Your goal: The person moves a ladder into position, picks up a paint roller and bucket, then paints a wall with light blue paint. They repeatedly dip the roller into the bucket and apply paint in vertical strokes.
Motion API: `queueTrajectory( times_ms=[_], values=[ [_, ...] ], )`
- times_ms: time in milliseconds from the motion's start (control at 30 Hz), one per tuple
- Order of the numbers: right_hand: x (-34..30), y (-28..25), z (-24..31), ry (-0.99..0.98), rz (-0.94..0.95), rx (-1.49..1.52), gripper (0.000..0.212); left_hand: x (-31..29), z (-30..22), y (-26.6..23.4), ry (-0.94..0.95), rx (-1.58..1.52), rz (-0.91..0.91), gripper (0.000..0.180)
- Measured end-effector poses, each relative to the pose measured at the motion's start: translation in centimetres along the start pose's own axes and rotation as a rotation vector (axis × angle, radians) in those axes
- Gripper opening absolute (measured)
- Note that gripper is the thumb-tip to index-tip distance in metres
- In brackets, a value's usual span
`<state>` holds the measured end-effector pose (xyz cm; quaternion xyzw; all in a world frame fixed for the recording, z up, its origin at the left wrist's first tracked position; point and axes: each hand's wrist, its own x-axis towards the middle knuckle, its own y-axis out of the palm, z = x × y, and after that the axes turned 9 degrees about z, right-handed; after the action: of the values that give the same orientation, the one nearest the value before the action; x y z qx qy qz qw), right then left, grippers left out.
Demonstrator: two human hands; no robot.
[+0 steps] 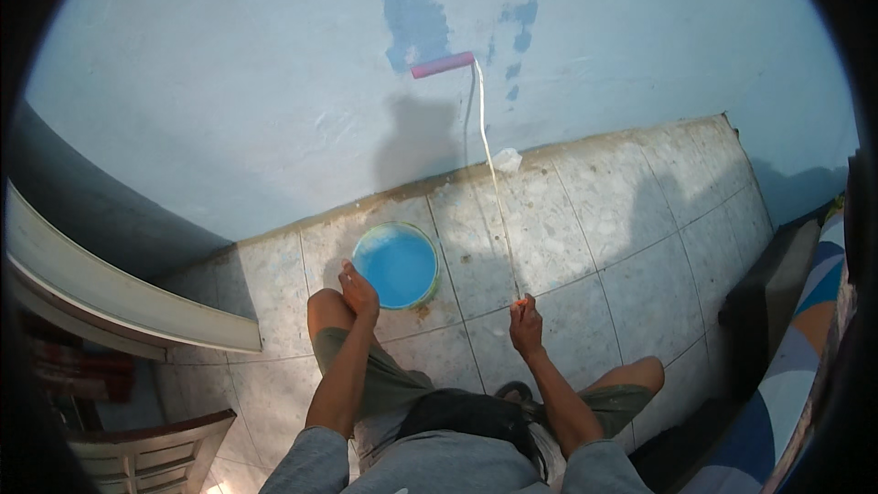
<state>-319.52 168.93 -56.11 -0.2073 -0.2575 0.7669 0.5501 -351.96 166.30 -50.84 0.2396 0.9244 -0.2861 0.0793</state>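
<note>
My right hand is closed round the handle end of a paint roller. Its long, pale, slightly bent rod reaches up from my hand, and the pink roller sleeve touches or nearly touches the light blue wall. Just above the sleeve is a patch of darker blue paint. Beside my left knee, my left hand has its fingers curled at the near left rim of a round bucket of bright blue paint. Whether those fingers grip the rim cannot be made out.
Pale floor tiles meet the wall along a brownish edge. A white scrap lies there. A cream curved panel and a slatted wooden piece stand left. On the right are a dark box-like object and patterned cloth.
</note>
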Motion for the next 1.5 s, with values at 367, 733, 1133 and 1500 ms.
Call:
queueTrajectory(
  times_ms=[367, 733, 1133, 1500],
  values=[
    [0.5, 0.5, 0.4, -0.015, 0.005, 0.02, 0.039, 0.3, 0.2, 0.1, -0.036, -0.016, 0.005, 0.071],
    [0.1, 1.9, 0.4, -0.001, 0.008, 0.005, 0.039, 0.7, 0.1, 0.1, -0.064, 0.015, 0.01, 0.068],
    [1.0, -1.8, 4.1, -0.124, -0.062, 0.105, 0.034, 0.6, 0.0, -0.2, -0.069, 0.036, 0.02, 0.066],
    [6.8, -5.6, 3.1, -0.201, -0.156, -0.119, 0.033, 0.6, 0.6, 0.3, -0.014, 0.036, 0.014, 0.067]
  ],
)
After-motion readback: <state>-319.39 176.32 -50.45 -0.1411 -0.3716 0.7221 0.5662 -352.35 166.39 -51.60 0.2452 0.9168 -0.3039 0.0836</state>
